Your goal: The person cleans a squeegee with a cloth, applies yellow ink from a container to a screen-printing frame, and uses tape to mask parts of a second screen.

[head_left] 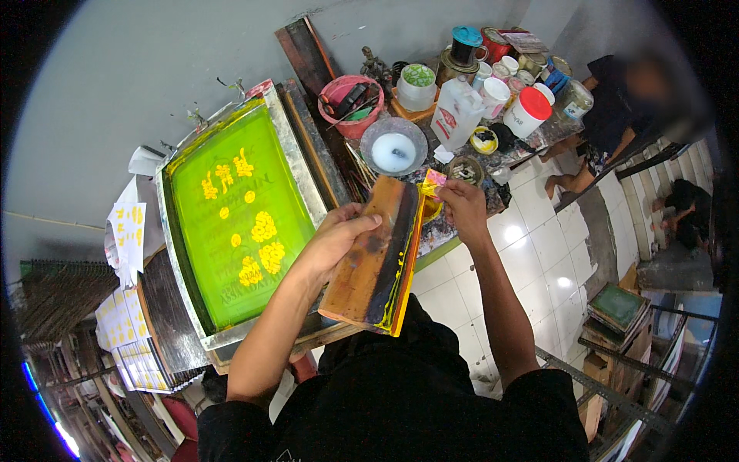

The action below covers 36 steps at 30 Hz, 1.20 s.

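Note:
My left hand [337,240] is closed round a wide squeegee [371,258] with a wooden handle and a dark blade, tilted in front of my body. Yellow ink coats the blade's right edge. Beside the squeegee's far end, my right hand [465,208] pinches a small pink and yellow scrap [434,181], smeared with ink. Just below the scrap shows a yellow-coated thing [429,209], mostly hidden by the squeegee and fingers. To the left lies a green printing screen [231,269] in a metal frame, with yellow floral and lettering shapes.
Beyond my hands, a cluttered bench holds a bowl of whitish liquid [394,148], a pink basin [351,106], a translucent jug [459,114] and a red-lidded tub [528,112]. Printed sheets [132,331] hang at the left. Another person [616,108] sits at the right.

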{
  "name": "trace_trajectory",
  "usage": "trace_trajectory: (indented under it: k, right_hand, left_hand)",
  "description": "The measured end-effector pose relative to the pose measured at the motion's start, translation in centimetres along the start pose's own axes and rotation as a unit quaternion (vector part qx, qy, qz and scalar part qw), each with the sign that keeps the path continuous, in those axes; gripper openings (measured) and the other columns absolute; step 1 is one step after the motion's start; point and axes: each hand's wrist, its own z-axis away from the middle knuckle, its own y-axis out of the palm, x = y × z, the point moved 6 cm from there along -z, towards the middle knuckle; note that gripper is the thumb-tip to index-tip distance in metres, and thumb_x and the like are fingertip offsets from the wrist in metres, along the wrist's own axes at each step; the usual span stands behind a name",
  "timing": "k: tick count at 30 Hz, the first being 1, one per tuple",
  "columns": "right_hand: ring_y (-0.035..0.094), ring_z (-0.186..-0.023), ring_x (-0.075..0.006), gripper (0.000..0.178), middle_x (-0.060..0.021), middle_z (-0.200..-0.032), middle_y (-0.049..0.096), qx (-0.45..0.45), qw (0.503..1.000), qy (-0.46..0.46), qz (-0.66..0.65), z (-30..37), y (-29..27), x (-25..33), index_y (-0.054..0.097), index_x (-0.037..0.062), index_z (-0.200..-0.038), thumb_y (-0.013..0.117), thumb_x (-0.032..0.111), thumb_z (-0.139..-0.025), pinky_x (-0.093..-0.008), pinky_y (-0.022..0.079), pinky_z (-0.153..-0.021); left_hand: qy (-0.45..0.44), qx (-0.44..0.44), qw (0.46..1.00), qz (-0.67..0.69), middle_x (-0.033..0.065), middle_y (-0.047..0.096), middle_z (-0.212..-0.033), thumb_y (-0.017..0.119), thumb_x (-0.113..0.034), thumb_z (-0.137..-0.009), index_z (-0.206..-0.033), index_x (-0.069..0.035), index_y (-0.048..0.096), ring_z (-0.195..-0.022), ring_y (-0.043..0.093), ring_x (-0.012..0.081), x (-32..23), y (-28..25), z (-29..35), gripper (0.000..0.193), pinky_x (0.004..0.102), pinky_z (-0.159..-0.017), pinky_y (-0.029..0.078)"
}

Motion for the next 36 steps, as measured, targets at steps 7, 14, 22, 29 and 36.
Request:
trace_trajectory:
  k: [7, 14, 22, 29, 36]
  right_hand:
    - [0.043, -0.046, -0.0035, 0.014, -0.0014, -0.065, 0.060, 0.017, 1.000, -0.021, -0.014, 1.1, 1.2, 3.0, 0.064, 0.0005, -0.085, 0.069, 0.014, -0.087, -0.0205, 0.033, -0.042]
    - [0.043, -0.046, -0.0036, 0.013, 0.0006, -0.063, 0.057, 0.033, 0.998, -0.062, 0.010, 3.1, 2.1, 5.0, 0.063, 0.0015, -0.083, 0.071, 0.012, -0.086, -0.0216, 0.029, -0.041]
    - [0.042, -0.045, -0.0051, 0.014, 0.0022, -0.060, 0.052, 0.062, 0.993, -0.001, -0.103, 5.4, 3.0, 5.1, 0.061, 0.0037, -0.081, 0.071, 0.010, -0.087, -0.0228, 0.030, -0.042]
    - [0.048, -0.048, -0.0054, 0.011, -0.0003, -0.065, 0.059, 0.021, 0.997, 0.002, -0.073, 3.7, -0.1, 2.1, 0.067, 0.0025, -0.085, 0.072, 0.012, -0.088, -0.0223, 0.034, -0.044]
    - [0.067, -0.076, -0.0215, 0.008, -0.0077, -0.085, 0.069, -0.024, 0.887, -0.345, 0.307, 1.9, -1.5, -0.8, 0.069, 0.0033, -0.094, 0.067, 0.009, -0.088, -0.0331, 0.054, -0.067]
  left_hand:
    - [0.021, 0.005, 1.000, 0.022, 0.0044, 0.071, -0.093, 0.069, -0.027, -0.089, -0.112, -0.005, 0.061, -0.077, 0.067, 0.0116, -1.2, -0.4, -1.0, 0.032, 0.0243, -0.055, 0.043]
    - [0.020, 0.011, 0.999, 0.032, 0.0044, 0.070, -0.095, 0.069, -0.027, -0.091, -0.107, -0.002, 0.067, -0.079, 0.066, 0.0125, -1.8, -1.3, -1.7, 0.030, 0.0258, -0.071, 0.053]
    - [0.022, -0.013, 0.999, -0.028, 0.0050, 0.070, -0.095, 0.069, -0.027, -0.090, -0.105, -0.001, 0.068, -0.084, 0.066, 0.0134, -1.3, -2.0, -2.6, 0.030, 0.0272, -0.076, 0.052]
    - [0.026, -0.006, 0.999, -0.029, -0.0025, 0.062, -0.079, 0.070, -0.032, -0.086, -0.100, -0.006, 0.066, -0.072, 0.055, 0.0092, -0.2, -3.0, -2.6, 0.029, 0.0263, -0.061, 0.040]
    - [-0.001, 0.025, 0.998, -0.055, 0.0041, 0.068, -0.095, 0.070, -0.032, -0.086, -0.109, -0.003, 0.066, -0.086, 0.062, 0.0135, 1.6, -3.2, -4.1, 0.037, 0.0295, -0.070, 0.046]
